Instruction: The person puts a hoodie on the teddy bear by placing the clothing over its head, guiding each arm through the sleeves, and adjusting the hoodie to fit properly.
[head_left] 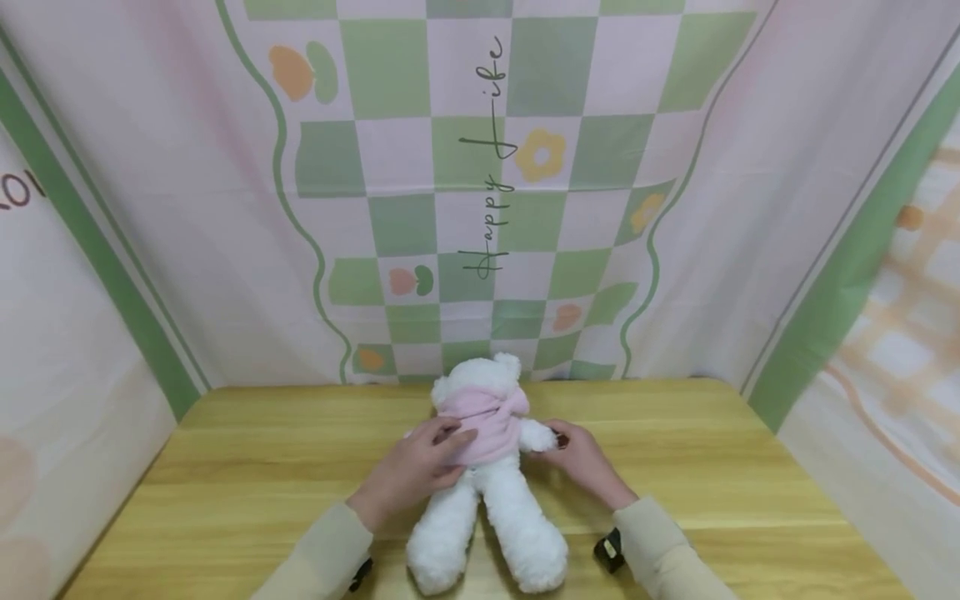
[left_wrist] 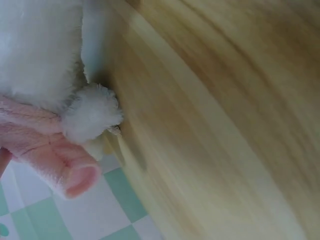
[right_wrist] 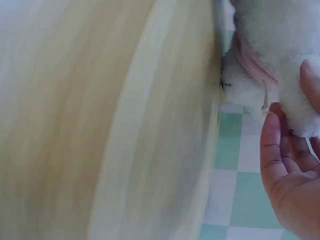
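Note:
A white plush teddy bear in a pink shirt lies on the table with its legs toward me. My left hand touches the left side of the shirt with bent fingers; whether it pinches the cloth is not clear. The left wrist view shows a hollow end of the pink cloth beside a fluffy white part, and only a sliver of a finger at the edge. My right hand holds the bear's right-side arm, thumb on one side and fingers on the other.
The wooden table runs back to a hanging cloth with green checks. Similar cloths hang at both sides. A small black object is by my right sleeve, and another black one by my left sleeve.

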